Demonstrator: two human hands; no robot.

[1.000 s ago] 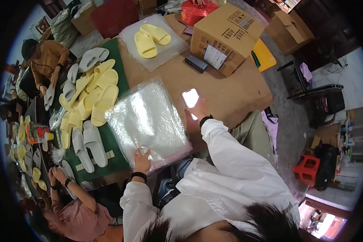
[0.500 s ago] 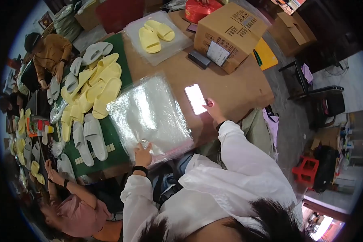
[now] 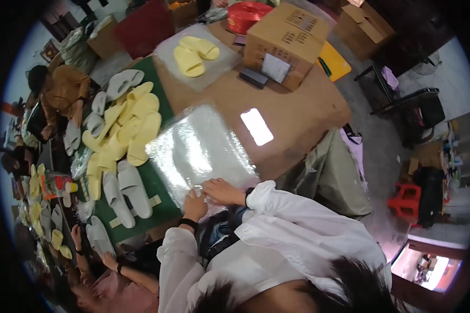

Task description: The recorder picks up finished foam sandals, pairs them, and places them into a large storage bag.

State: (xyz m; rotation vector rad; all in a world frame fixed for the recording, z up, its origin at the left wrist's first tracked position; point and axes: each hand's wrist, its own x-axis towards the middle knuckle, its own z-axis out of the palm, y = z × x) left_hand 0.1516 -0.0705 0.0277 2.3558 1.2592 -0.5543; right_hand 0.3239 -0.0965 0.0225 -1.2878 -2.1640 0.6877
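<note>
A stack of clear plastic bags lies flat on the table before me, glossy with reflected light. At its near edge, my left hand has its fingers pinched on the plastic. My right hand is right beside it, fingers bent and closed on the same edge, close to the left fingertips. The fingertips are small, so how many layers they grip cannot be made out. Beyond the right hand lies a phone with a bright white screen, untouched.
Yellow slippers and grey slippers cover the green mat on the left. A yellow pair rests on plastic at the far side. A cardboard box and dark case stand far right. Two co-workers handle grey slippers at left.
My right hand has left the phone and come back to the bags' near edge beside my left hand. The co-worker at lower left now reaches a grey slipper.
</note>
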